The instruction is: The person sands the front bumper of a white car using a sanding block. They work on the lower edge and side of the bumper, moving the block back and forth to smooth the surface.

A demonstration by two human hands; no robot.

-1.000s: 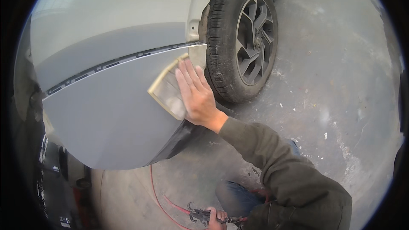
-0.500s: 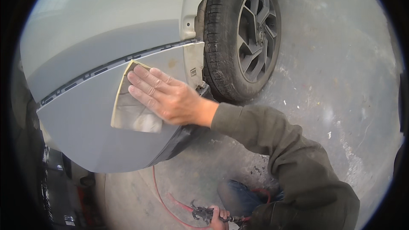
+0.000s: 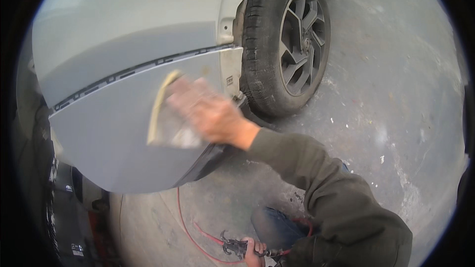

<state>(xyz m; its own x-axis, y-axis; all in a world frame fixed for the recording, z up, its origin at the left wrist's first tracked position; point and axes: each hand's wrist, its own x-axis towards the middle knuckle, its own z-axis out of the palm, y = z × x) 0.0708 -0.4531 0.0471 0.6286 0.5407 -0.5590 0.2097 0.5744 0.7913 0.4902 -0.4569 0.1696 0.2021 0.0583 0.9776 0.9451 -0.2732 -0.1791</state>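
My right hand, blurred by motion, lies flat over a thin sanding pad with a greyish face and a pale yellow edge. It presses the pad against a grey primered car panel, near the panel's wheel-side end. At the bottom, my left hand is closed around the handle of a black air gun with a red nozzle. The gun stays low, apart from the panel.
Beyond a dark gap lies a pale body panel with a grey patch. A tyre with an alloy wheel stands to the right on the concrete floor. A red hose curves below the panel. My jeans-covered knee shows near the gun.
In the picture, my right hand and the pad have shifted right, toward the panel's wheel-side end. The view has moved slightly too. My left hand still grips the air gun.
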